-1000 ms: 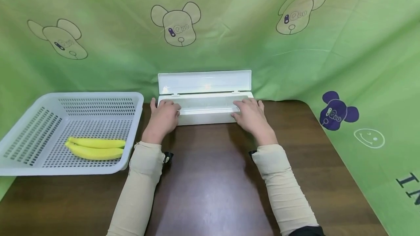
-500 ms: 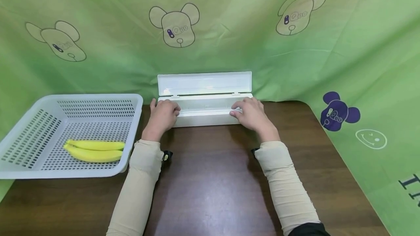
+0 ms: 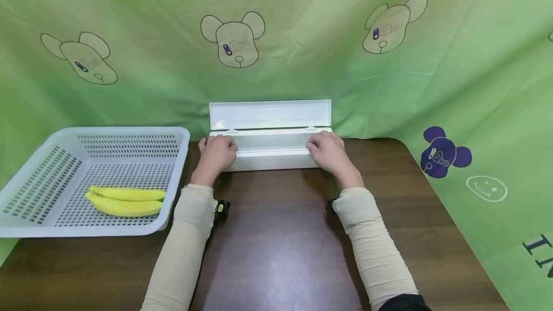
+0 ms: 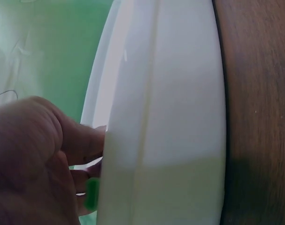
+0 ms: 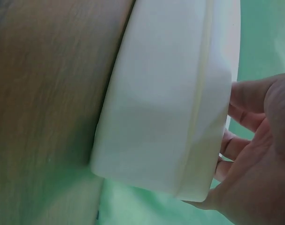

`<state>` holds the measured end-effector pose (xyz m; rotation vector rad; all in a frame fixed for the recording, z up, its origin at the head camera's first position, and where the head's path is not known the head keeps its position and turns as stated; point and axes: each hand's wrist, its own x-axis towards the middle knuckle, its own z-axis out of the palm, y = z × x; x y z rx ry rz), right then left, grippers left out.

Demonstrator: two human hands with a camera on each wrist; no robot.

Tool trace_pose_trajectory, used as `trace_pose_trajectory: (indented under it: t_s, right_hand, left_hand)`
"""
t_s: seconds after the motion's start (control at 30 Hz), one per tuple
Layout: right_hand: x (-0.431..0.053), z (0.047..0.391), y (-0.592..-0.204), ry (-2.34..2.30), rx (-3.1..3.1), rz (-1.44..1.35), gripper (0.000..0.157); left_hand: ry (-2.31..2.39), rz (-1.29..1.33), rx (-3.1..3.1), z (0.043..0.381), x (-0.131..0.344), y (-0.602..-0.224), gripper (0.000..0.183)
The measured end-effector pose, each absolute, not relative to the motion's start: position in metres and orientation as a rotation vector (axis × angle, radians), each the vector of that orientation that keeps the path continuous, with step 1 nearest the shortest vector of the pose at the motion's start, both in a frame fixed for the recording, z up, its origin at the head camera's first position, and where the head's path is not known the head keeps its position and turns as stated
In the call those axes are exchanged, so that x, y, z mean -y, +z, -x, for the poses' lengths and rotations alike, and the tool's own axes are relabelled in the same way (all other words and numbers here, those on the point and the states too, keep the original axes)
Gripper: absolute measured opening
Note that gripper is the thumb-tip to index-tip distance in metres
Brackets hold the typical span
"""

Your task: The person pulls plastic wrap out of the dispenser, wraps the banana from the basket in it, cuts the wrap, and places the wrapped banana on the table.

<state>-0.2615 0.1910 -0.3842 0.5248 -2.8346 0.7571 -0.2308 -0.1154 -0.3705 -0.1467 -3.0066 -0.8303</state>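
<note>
A long white plastic box [image 3: 276, 160] stands at the back of the table, its hinged lid [image 3: 270, 114] raised against the cloth. My left hand [image 3: 217, 153] lies over the box's left end, fingers bent down at the opening. At the other end is my right hand [image 3: 329, 151], thumb and forefinger drawn close together by the front rim. Seen from the left wrist, the thumb [image 4: 83, 143] reaches the top edge of the box. The right wrist view has the thumb [image 5: 248, 93] at that edge too. Fingertips are hidden behind the rim; I cannot tell what they pinch.
To the left stands a light grey perforated basket [image 3: 183, 176] with yellow bananas [image 3: 125, 200] inside. A green printed cloth [image 3: 302, 52] hangs behind and to the right. The brown wooden table [image 3: 272, 244] runs beneath the forearms.
My right thumb and forefinger have closed toward each other at the front rim. The left hand stays over the box's left end, its fingers bent. The whole head view has shifted slightly.
</note>
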Motion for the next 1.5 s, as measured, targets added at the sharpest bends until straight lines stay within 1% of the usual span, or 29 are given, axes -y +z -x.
trace_pose_trajectory:
  t_s: [0.2,0.4,0.43,0.53,0.6,0.7,0.83,1.03,1.13,1.37,1.5]
  right_hand:
    - [-0.188,0.261,-0.388,0.681,2.774,-0.489,0.011]
    - [-0.187,0.265,-0.387,0.627,2.714,-0.464,0.010]
    - [-0.187,0.266,-0.386,0.617,2.714,-0.458,0.010]
    - [-0.185,0.269,-0.383,0.594,2.729,-0.436,0.011]
    - [-0.184,0.271,-0.381,0.581,2.737,-0.421,0.011]
    - [-0.181,0.273,-0.378,0.554,2.753,-0.411,0.012]
    - [-0.177,0.275,-0.378,0.505,2.773,-0.408,0.013]
    - [-0.172,0.277,-0.379,0.429,2.799,-0.385,0.013]
    - [-0.170,0.277,-0.381,0.434,2.801,-0.388,0.010]
    - [-0.170,0.278,-0.388,0.559,2.688,-0.424,0.004]
    - [-0.170,0.279,-0.390,0.616,2.676,-0.404,0.006]
  left_hand:
    - [-0.736,0.106,3.006,0.235,0.110,-0.378,0.011]
    - [-0.703,0.129,2.915,0.238,0.109,-0.379,0.008]
    - [-0.726,0.140,2.904,0.239,0.109,-0.379,0.008]
    - [-0.812,0.207,2.900,0.240,0.107,-0.377,0.019]
    - [-0.838,0.262,2.924,0.240,0.105,-0.375,0.023]
    - [-0.843,0.287,2.955,0.240,0.105,-0.374,0.020]
    - [-0.836,0.240,2.946,0.242,0.105,-0.374,0.018]
    - [-0.599,0.250,2.894,0.246,0.105,-0.379,0.012]
    - [-0.476,0.278,2.826,0.247,0.104,-0.383,0.011]
    - [-0.389,0.280,2.735,0.247,0.097,-0.384,0.010]
    - [-0.363,0.255,2.752,0.247,0.095,-0.383,0.009]
